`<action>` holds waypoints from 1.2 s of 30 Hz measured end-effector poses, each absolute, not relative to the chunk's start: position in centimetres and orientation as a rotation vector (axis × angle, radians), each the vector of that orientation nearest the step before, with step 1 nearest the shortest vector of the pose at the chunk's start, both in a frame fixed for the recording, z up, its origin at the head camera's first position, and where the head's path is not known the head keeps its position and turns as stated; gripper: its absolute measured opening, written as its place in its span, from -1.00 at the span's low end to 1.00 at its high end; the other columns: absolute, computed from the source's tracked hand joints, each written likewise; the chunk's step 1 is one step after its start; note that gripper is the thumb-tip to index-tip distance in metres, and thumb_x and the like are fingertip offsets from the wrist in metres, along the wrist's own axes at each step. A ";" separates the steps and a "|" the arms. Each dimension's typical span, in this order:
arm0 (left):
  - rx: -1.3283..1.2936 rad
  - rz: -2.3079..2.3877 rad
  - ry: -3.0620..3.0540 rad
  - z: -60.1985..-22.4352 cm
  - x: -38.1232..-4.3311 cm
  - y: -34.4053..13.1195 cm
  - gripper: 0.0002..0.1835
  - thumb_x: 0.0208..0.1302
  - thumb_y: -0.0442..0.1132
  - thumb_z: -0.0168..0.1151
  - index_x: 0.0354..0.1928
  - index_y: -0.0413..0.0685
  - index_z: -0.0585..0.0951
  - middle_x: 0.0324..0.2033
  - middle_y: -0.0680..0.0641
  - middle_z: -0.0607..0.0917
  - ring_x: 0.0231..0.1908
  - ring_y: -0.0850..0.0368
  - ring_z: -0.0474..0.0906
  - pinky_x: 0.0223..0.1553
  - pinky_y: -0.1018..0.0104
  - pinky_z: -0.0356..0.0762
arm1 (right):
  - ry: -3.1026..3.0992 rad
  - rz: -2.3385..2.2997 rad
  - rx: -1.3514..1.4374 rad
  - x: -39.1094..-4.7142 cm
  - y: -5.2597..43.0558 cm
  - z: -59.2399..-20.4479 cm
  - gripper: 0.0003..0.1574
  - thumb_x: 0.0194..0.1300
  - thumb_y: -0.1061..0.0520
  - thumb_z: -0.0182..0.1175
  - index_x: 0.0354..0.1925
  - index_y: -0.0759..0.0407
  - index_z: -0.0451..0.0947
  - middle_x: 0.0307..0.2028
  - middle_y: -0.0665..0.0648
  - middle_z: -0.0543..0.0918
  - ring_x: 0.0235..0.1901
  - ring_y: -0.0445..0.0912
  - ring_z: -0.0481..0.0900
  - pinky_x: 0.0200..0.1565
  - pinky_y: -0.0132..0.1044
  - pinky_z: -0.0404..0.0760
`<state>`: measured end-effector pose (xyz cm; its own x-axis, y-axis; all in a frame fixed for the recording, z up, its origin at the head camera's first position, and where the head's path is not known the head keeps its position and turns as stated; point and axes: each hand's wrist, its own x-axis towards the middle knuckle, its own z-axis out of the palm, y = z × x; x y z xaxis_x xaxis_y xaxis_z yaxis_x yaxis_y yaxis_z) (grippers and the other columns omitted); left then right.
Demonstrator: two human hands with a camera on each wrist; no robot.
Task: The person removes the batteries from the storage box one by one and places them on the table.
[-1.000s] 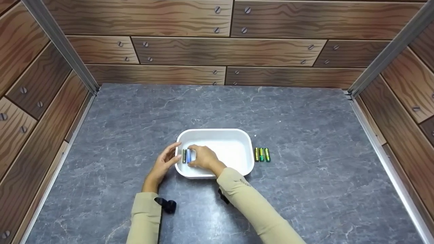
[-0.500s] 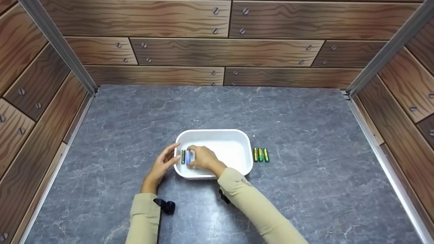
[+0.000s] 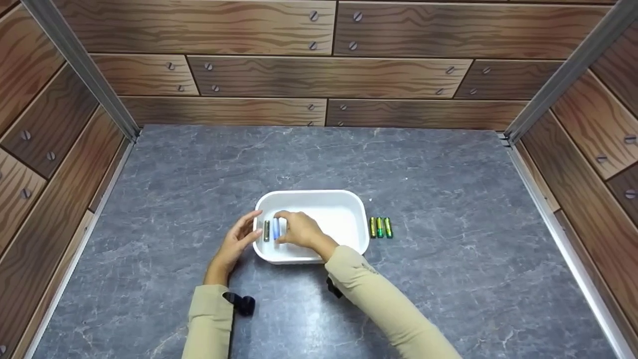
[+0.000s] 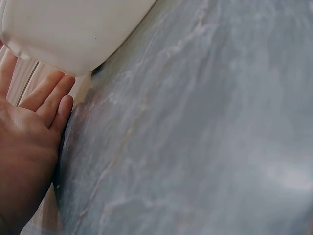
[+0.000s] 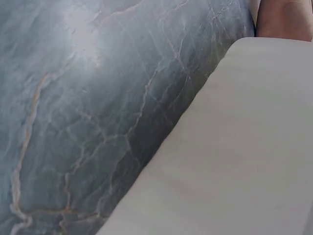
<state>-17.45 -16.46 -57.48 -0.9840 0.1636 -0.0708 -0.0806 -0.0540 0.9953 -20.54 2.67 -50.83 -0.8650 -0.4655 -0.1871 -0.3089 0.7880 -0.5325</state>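
Because the right hand pinches the blue battery only by its ends, thumb at one, finger at the other, I'd worry a slight slip could send it rolling into the dark battery just beside it in the white tray; whether it touches the tray's floor, I can't tell. The left hand has its fingers apart at the tray's left wall, and too hard a push there could slide the tray into the three green batteries just beyond its right end. Below spreads a grey marbled tabletop, boxed in by wood-patterned walls and metal corner posts.
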 end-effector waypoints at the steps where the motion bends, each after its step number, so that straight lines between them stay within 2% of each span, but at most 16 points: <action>1: 0.090 2.168 2.036 -57.5 -17.5 -16.5 -0.42 0.31 -0.42 0.13 0.37 -0.24 0.29 0.36 -0.32 0.36 0.36 -0.13 0.30 0.13 0.59 0.38 | 2.672 -0.717 -0.597 -20.5 2.7 -50.8 -0.22 0.00 0.05 0.48 0.20 0.10 0.48 -0.19 0.21 0.73 -0.27 -0.01 0.58 -0.07 -0.07 0.58; 6: 0.106 2.177 2.041 -57.5 -17.5 -16.4 -0.42 0.30 -0.43 0.12 0.37 -0.27 0.28 0.35 -0.34 0.36 0.35 -0.12 0.32 0.13 0.58 0.39 | 2.677 -0.710 -0.603 -20.5 3.1 -50.3 -0.21 0.00 0.02 0.48 0.21 0.09 0.48 -0.28 0.19 0.72 -0.38 -0.11 0.48 -0.20 -0.18 0.55; 12: 0.100 2.186 2.025 -57.4 -17.4 -16.4 -0.42 0.31 -0.43 0.12 0.37 -0.26 0.29 0.36 -0.33 0.36 0.35 -0.12 0.31 0.13 0.58 0.39 | 2.662 -0.729 -0.616 -20.4 3.9 -49.9 -0.21 0.01 0.03 0.48 0.22 0.10 0.47 -0.53 0.02 0.52 -0.51 -0.22 0.34 -0.43 -0.39 0.29; 18: 0.118 2.194 2.025 -57.4 -17.5 -16.4 -0.42 0.30 -0.45 0.12 0.36 -0.29 0.28 0.36 -0.34 0.35 0.35 -0.10 0.31 0.14 0.58 0.38 | 2.645 -0.748 -0.634 -20.2 4.6 -49.7 -0.22 0.02 0.04 0.47 0.22 0.12 0.46 -0.54 -0.05 0.42 -0.52 -0.22 0.32 -0.45 -0.42 0.25; 26: 0.103 2.168 2.043 -57.3 -17.4 -16.4 -0.42 0.30 -0.42 0.14 0.37 -0.24 0.30 0.37 -0.32 0.35 0.40 -0.18 0.25 0.14 0.60 0.37 | 2.632 -0.789 -0.677 -19.9 5.6 -49.1 -0.23 0.03 0.06 0.47 0.22 0.13 0.47 -0.56 0.01 0.50 -0.57 -0.24 0.31 -0.49 -0.44 0.24; 36: 0.097 2.166 2.037 -57.3 -17.5 -16.5 -0.41 0.30 -0.41 0.15 0.37 -0.23 0.30 0.38 -0.30 0.34 0.41 -0.18 0.24 0.14 0.58 0.37 | 2.616 -0.811 -0.684 -19.5 6.7 -48.7 -0.23 0.06 0.07 0.45 0.23 0.14 0.45 -0.62 -0.10 0.36 -0.59 -0.25 0.29 -0.49 -0.46 0.23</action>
